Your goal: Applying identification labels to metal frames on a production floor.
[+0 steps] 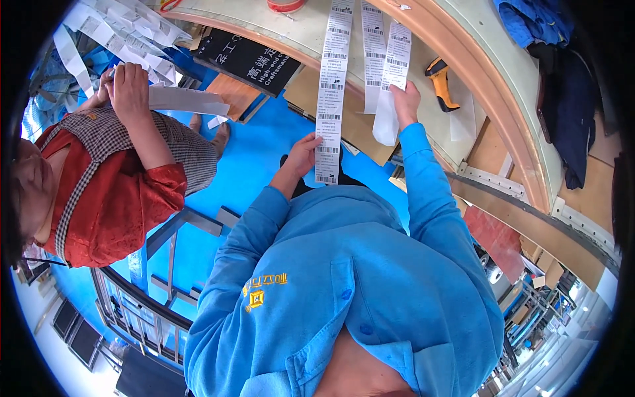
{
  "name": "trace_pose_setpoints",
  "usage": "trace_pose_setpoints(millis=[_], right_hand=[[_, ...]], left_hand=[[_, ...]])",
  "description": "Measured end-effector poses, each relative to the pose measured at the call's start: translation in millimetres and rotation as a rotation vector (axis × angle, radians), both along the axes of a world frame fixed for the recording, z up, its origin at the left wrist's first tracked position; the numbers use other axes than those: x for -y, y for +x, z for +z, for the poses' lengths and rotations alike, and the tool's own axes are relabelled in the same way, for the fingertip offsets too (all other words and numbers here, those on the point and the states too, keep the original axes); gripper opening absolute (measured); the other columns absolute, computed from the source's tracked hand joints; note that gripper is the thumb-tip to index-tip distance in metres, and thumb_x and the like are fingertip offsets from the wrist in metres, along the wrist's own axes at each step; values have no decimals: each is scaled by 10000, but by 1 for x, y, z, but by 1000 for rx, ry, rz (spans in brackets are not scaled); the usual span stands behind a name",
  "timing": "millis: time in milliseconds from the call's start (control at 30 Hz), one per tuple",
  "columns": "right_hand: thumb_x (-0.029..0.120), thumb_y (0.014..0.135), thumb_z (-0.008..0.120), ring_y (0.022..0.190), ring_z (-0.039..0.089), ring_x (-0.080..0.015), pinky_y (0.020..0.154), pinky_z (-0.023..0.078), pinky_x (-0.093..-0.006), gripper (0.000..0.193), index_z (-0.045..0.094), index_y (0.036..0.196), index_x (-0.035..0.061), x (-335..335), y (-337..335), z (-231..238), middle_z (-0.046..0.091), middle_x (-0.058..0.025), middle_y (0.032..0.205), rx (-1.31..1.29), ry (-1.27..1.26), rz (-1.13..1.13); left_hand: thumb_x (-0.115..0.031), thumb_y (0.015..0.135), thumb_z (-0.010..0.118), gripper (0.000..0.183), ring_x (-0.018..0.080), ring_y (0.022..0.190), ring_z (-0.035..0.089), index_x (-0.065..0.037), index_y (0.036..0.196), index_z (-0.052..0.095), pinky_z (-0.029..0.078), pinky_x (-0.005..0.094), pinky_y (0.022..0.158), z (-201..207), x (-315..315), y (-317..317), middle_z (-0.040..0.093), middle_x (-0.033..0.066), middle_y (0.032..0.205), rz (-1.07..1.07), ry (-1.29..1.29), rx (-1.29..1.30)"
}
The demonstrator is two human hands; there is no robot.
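Note:
My left hand [304, 153] is closed on the lower left edge of a long printed label strip [333, 79], with the thumb lying on it. That strip hangs down over the bench edge towards my body. My right hand [406, 104] pinches a second label strip [397, 56] lower down its length, and the strip's blank white tail [385, 126] drops below the fingers. Between the two, a third label strip [373, 46] hangs over the edge, touched by neither hand as far as I can see.
Right of my right hand, a yellow and black hand tool [442, 85] lies on the curved-edge bench [486, 86]. On the left, a person in a red top [126, 212] and checked apron handles paper strips [122, 43]. A black sign board [245, 59] and dark clothing [565, 112] are nearby.

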State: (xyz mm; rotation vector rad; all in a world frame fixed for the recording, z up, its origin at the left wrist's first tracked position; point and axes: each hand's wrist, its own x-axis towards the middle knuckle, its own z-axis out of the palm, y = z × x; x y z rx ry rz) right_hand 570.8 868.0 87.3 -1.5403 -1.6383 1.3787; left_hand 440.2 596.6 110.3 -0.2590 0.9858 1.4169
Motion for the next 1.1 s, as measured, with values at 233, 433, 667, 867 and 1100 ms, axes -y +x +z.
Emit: trace_pose_setpoints(millis=[233,433,667,867,1100], right_hand=[[91,710,620,781,599,-256,728,472,-312,284,583,969,-19,-5,1,-7,635,-132,875,18,88,-41],[95,721,612,782,601,-259,729,472,-315,277,578,974,-13,-1,1,-9,635,-136,888,-35,102,-43],[90,730,600,796,606,-268,732,473,-323,288,561,1001,0,-4,1,-7,636,-137,893,-11,177,-86],[87,731,592,795,612,-279,729,475,-335,308,534,1024,10,3,-1,-4,636,-141,896,41,244,-77],[83,729,582,780,615,-291,724,477,-346,321,510,1036,22,4,-3,-4,639,-139,887,71,293,-59]], left_hand=[[-59,884,480,291,247,927,608,8,1168,492,472,342,822,-4,3,0,594,157,1080,-2,-17,-19],[-55,884,477,317,253,946,604,9,1194,478,469,350,837,-5,6,-3,586,162,1103,-8,-35,-21],[-52,884,469,332,264,966,596,7,1211,468,461,367,857,3,7,-7,577,168,1121,7,-55,-33],[-51,882,464,332,270,974,592,7,1208,467,457,374,862,5,5,-8,574,172,1124,12,-68,-34],[-44,872,463,328,267,958,595,10,1196,470,459,371,850,-6,8,-11,579,175,1105,5,-22,-25]])
